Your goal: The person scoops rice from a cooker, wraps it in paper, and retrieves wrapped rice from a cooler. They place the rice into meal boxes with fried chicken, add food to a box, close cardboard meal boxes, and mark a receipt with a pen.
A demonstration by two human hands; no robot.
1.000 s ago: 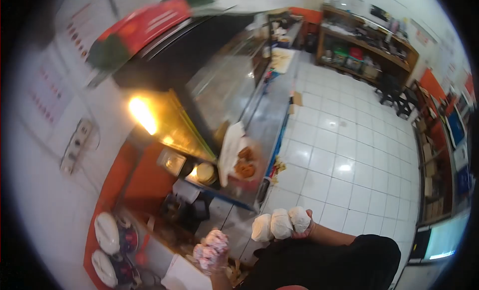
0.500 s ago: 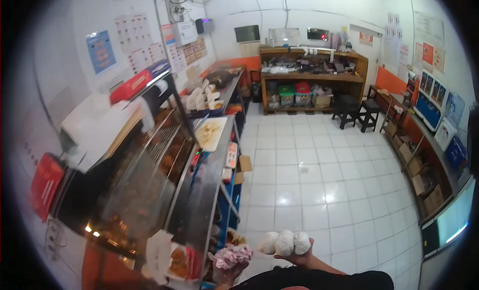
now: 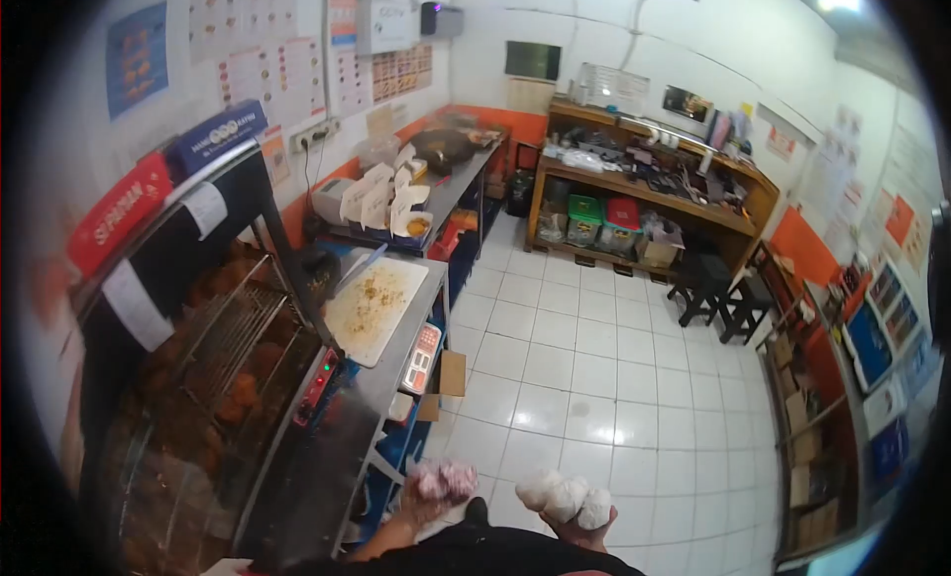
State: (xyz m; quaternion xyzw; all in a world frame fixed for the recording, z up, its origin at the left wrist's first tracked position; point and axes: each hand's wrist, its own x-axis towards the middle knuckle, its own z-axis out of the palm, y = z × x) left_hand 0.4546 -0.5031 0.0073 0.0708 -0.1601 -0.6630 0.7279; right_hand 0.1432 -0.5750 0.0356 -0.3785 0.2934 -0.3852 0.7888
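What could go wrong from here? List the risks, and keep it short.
1. Three white bundles sit side by side in the right hand; an outer one might slip onto the tiled floor.
2. The left hand, holding a pinkish bundle, appears near the metal counter and could bump its edge.

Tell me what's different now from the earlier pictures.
The head view has swung round: the cutting board now shows larger and lower in the picture, and the open box of fried pieces has slipped almost or wholly out of frame. Nothing was visibly picked up or let go. The left hand still holds the pink bundle, the right hand the three white bundles.
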